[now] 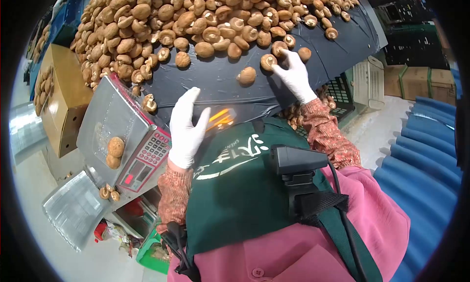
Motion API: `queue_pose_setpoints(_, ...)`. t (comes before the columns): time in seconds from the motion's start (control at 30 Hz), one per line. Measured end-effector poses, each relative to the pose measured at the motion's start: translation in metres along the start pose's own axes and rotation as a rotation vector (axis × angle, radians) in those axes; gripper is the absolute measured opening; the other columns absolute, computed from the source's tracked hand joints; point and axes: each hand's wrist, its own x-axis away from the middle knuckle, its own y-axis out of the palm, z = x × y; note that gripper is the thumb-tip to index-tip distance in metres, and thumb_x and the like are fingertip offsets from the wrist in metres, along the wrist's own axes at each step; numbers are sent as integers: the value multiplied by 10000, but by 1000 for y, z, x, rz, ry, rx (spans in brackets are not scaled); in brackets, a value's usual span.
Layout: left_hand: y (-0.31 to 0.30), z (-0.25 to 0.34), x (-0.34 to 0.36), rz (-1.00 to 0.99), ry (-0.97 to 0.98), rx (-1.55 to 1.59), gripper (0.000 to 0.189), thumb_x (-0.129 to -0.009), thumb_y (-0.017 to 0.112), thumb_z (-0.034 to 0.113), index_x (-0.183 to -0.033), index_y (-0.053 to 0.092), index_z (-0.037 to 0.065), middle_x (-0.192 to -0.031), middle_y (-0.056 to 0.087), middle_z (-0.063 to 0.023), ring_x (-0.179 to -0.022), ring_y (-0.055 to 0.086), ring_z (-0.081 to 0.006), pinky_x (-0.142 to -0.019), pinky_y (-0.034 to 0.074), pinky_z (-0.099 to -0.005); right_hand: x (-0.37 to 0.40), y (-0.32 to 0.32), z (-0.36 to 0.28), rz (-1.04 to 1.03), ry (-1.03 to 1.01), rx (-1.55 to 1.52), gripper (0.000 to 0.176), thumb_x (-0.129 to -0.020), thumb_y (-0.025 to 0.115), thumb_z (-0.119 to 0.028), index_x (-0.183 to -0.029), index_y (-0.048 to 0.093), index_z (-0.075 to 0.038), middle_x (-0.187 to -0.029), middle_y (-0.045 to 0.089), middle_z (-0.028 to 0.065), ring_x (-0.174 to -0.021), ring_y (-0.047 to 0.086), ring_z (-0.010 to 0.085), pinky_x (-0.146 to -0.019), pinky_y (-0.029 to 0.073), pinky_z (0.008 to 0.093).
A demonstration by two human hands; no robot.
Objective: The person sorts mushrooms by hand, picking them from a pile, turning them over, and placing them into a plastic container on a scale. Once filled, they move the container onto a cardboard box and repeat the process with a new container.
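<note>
My left hand [188,128], in a white glove, is held over the near edge of the dark-covered table with thumb and fingers apart and nothing in it. Beside its thumb lies something with orange strips [221,118] in what looks like clear plastic. My right hand [296,78], also gloved, reaches over the table. Its parted thumb and fingertips are at a pale-stemmed mushroom [268,62] and another mushroom [279,48]; a firm grip does not show. A single mushroom [246,75] lies to their left, and one more mushroom [304,54] sits beyond my right hand.
A large heap of mushrooms [210,17] covers the far table. At left stands a digital scale [105,120] with two mushrooms on its plate, beside a cardboard box [66,96]. A green crate [340,93] with mushrooms is below the right edge. Blue corrugated sheeting [416,169] lies farther right.
</note>
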Motion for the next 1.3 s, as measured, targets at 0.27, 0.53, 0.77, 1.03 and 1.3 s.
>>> queue_pose_setpoints(0.27, 14, 9, -3, -143, -49, 91, 460, -864, 699, 21, -1309, 585, -10, -1265, 617, -133, -1194, 593, -230, -1054, 437, -326, 8, 25, 10, 22, -71, -164, 393, -846, 742, -284, -1147, 649, -49, -1094, 645, 89, -972, 660, 247, -831, 541, 374)
queue_pose_setpoints(0.53, 40, 20, -19, -161, -116, 175, 567, -850, 736, 67, -1378, 536, 18, -1251, 620, -143, -1101, 636, -223, -990, 493, -335, 16, 8, -22, -488, 615, -1347, 249, -957, 668, -193, -1124, 651, -9, -1019, 673, 52, -849, 643, 148, -850, 573, 367)
queue_pose_setpoints(0.77, 49, 24, -17, -61, -128, 377, 697, -799, 814, 118, -1416, 505, 13, -1327, 597, -150, -1193, 601, -217, -1022, 484, -343, 40, 20, -67, -827, 819, -1560, 294, -944, 682, -226, -1188, 641, -67, -1090, 689, 95, -918, 670, 179, -837, 569, 325)
queue_pose_setpoints(1.03, 15, 18, -2, 108, -208, 259, 635, -791, 819, 111, -1355, 546, 9, -1275, 619, -130, -1166, 610, -208, -1024, 472, -344, 19, 28, -57, -105, -343, -4, 489, -816, 742, -245, -1254, 597, -80, -1226, 581, 127, -1073, 603, 303, -932, 494, 406)
queue_pose_setpoints(1.3, -24, 13, 21, 277, -300, 273, 646, -812, 793, 36, -1389, 505, -10, -1296, 594, -130, -1180, 596, -202, -1052, 455, -343, 5, 50, -36, -517, 170, -559, 580, -885, 734, -248, -1364, 519, -3, -1283, 629, 154, -1115, 643, 243, -946, 523, 354)
